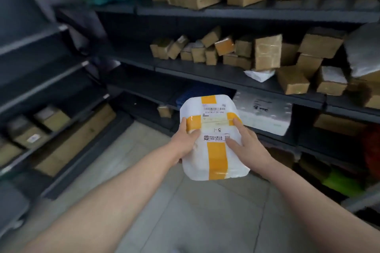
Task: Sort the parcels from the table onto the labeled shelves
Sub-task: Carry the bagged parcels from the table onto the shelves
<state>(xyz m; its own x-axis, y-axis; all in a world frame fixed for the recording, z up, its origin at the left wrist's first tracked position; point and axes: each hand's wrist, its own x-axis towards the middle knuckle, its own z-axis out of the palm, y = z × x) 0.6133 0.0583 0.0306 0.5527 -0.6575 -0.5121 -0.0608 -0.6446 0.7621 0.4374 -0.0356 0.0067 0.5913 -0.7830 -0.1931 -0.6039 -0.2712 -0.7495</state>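
Note:
I hold a white soft parcel (pixel 213 137) crossed with yellow tape in front of me, above the floor. A barcode label and the handwritten mark "1-8" show on its top face. My left hand (pixel 184 142) grips its left edge, thumb over the yellow band. On the right edge, my right hand (pixel 245 141) holds it with thumb and fingers laid on top. Dark metal shelves (pixel 226 77) stand right behind the parcel.
Several brown cardboard boxes (pixel 267 53) crowd the middle and top shelves ahead. A white bagged parcel (pixel 265 111) lies on a lower shelf. A second shelf unit (pixel 41 88) with a few boxes stands at the left. Pale tiled floor (pixel 185 211) lies below.

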